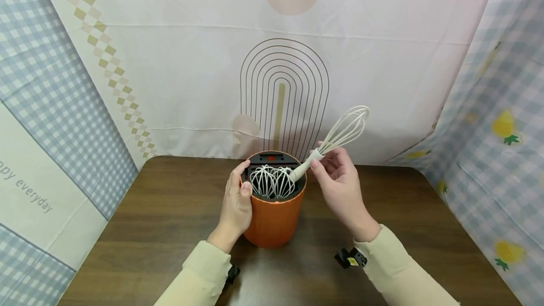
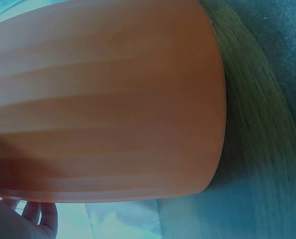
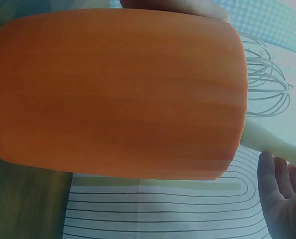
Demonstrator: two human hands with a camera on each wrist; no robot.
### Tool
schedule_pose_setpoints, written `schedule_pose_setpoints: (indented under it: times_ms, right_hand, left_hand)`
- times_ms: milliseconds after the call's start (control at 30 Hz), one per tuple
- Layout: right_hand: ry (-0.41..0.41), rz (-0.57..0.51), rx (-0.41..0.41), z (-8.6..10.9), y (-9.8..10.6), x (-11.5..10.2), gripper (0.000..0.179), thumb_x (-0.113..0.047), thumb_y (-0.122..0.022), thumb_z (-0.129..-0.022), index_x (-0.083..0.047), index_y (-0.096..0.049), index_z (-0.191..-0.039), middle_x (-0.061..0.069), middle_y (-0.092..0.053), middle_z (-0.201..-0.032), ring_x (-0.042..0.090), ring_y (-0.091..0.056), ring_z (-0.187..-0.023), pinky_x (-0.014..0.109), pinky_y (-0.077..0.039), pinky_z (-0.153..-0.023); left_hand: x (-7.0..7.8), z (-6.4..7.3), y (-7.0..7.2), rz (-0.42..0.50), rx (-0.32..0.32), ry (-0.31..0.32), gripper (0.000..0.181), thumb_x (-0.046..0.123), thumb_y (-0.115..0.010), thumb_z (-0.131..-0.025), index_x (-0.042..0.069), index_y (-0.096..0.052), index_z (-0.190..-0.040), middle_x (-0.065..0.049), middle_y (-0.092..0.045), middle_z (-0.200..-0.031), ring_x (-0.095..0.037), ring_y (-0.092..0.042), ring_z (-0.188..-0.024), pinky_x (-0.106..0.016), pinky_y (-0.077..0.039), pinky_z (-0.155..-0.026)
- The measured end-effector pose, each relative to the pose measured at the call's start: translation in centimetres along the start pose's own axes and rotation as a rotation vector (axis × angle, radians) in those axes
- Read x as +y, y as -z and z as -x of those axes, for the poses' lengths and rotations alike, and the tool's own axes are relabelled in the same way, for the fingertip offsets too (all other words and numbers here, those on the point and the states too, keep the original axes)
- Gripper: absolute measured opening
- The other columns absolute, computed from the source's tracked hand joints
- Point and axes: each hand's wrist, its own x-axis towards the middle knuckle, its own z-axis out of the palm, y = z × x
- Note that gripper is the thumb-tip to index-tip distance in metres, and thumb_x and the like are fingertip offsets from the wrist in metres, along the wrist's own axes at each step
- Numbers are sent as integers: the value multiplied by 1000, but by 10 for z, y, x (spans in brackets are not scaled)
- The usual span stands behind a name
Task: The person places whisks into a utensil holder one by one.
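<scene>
An orange utensil holder (image 1: 274, 223) with a black slotted insert stands upright on the table. At its left side my left hand (image 1: 237, 202) grips the upper wall, thumb and fingers at the rim. Between thumb and fingers my right hand (image 1: 340, 183) pinches a cream whisk (image 1: 343, 129) at the top of its handle. That whisk leans up to the right, wires uppermost, the handle's lower end at the holder's right rim. Two wire beater heads (image 1: 273, 182) stick up side by side from the holder. In the right wrist view the handle (image 3: 262, 137) meets the rim; its end is hidden.
The brown wooden table (image 1: 170, 230) carries the holder near its back edge. Behind it hangs a pale patterned cloth (image 1: 191, 84). Checked cloths hang on the left (image 1: 55, 60) and right (image 1: 488, 178). A small black device (image 1: 351, 258) is at the right wrist.
</scene>
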Motion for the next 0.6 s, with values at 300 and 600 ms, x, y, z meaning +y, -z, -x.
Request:
schedule_pose_setpoints:
  times_ms: [300, 600]
  right_hand:
    - [36, 143, -65, 1, -12, -20, 22, 8, -61, -90, 6, -54, -111, 17, -56, -128, 31, -62, -97, 29, -52, -81]
    - [-51, 159, -99, 2, -18, -16, 18, 7, -63, -89, 6, -56, -106, 16, -61, -123, 30, -63, -94, 33, -53, -80]
  left_hand:
    - [1, -1, 0, 0, 9, -1, 68, 65, -18, -98, 21, -39, -146, -4, -44, -145, -28, -45, -119, -54, -36, -93]
    - [2, 0, -1, 3, 4, 7, 69, 65, -18, -98, 21, -39, -146, -3, -44, -145, -27, -45, -117, -54, -37, -93]
